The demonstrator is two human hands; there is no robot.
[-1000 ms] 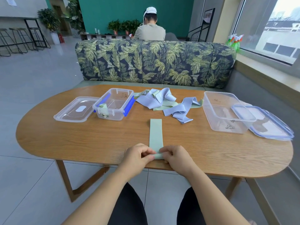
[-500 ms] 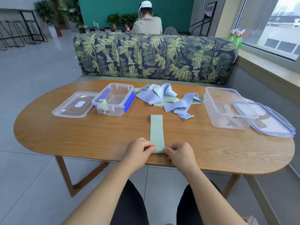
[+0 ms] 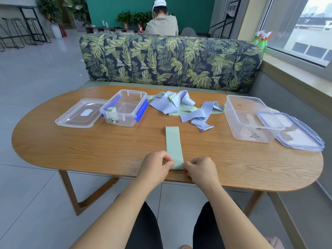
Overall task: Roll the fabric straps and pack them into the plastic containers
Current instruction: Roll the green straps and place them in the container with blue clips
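1. The strap point(image 3: 173, 144) lies flat on the worktop point(image 3: 89, 146) and runs straight away from you. Its near end is close to the front edge, between your hands.
2. Your left hand point(image 3: 156, 163) and right hand point(image 3: 202, 168) both have curled fingers pinching that near end, one at each side.
3. Expect the strap to be light, soft and limp, perhaps a little stretchy. It likely won't keep a roll once you let go.
4. Grip at the two side edges and keep each turn square, or the roll may skew into a cone.
5. The front edge is right under your knuckles, so roll away from you, where the wood supports the strap.
6. Bare wood lies either side of the strap. The pile point(image 3: 181, 108) sits just beyond its far end.
7. The left box point(image 3: 125, 108) already holds one roll point(image 3: 112, 112). The right box point(image 3: 251, 119) stands well apart, with its lid point(image 3: 296, 133) touching it near the worktop's right end.
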